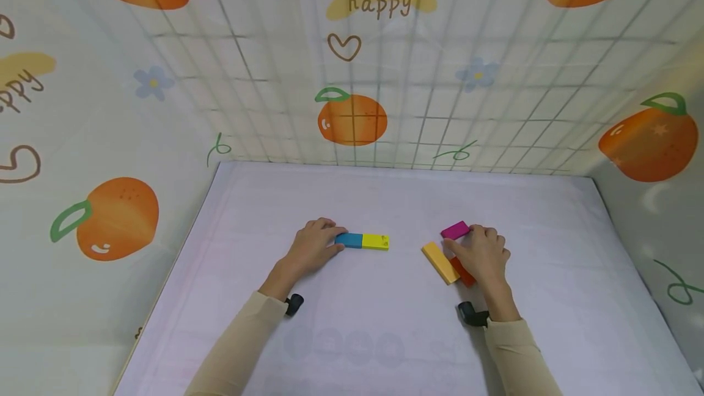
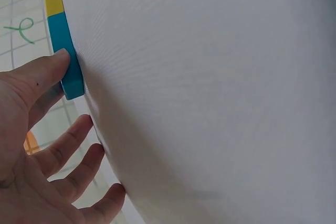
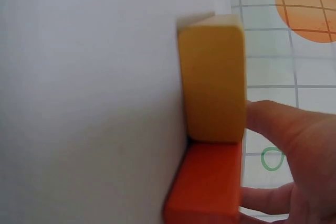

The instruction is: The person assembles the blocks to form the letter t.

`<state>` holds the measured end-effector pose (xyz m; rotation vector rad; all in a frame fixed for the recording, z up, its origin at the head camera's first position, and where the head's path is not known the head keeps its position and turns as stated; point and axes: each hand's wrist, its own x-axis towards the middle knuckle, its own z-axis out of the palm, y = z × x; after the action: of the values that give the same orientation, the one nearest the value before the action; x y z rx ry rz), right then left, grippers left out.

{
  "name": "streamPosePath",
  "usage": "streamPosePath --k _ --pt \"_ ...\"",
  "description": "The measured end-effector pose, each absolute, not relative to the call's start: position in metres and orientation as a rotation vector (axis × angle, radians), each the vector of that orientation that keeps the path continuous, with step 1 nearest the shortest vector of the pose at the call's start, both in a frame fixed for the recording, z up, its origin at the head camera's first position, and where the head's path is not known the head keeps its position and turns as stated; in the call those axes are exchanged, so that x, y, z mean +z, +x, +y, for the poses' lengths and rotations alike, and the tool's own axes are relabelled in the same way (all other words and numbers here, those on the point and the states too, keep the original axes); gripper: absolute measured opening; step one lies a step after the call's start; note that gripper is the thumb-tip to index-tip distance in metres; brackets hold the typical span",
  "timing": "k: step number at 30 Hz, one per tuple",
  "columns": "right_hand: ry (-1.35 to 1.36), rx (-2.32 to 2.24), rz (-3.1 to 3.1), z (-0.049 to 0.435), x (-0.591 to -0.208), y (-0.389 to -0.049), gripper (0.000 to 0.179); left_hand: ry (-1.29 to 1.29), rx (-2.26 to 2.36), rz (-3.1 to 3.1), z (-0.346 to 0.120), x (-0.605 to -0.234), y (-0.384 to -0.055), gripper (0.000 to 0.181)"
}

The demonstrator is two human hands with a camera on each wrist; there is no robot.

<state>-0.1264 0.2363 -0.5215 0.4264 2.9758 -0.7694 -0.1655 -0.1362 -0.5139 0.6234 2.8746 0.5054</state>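
Observation:
In the head view a blue block lies end to end with a yellow block on the white table. My left hand pinches the blue block's left end between thumb and forefinger; its other fingers spread against the tabletop. To the right, my right hand has thumb and forefinger at the near side and right end of a magenta block. Beneath that hand lie an orange-yellow block and a red block, side by side. The right wrist view hides the magenta block.
The white tabletop meets a grid-patterned curtain printed with oranges along its back edge. Similar printed cloth stands at the left and right sides. A black wrist camera sits under the right wrist, another at the left.

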Motion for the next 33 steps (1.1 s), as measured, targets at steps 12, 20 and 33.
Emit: streamPosePath --k 12,20,33 --pt "0.408 -0.739 2.982 0.236 -0.523 -0.125 0.073 0.620 0.502 2.863 -0.136 -0.514 -0.165 0.041" --pt "0.365 -0.794 2.968 0.237 -0.516 -0.126 0.072 0.624 0.515 2.871 -0.136 -0.514 -0.165 0.040" --pt "0.127 -0.942 2.972 0.222 -0.503 -0.134 0.072 0.644 0.529 2.883 -0.138 -0.516 -0.165 0.039"
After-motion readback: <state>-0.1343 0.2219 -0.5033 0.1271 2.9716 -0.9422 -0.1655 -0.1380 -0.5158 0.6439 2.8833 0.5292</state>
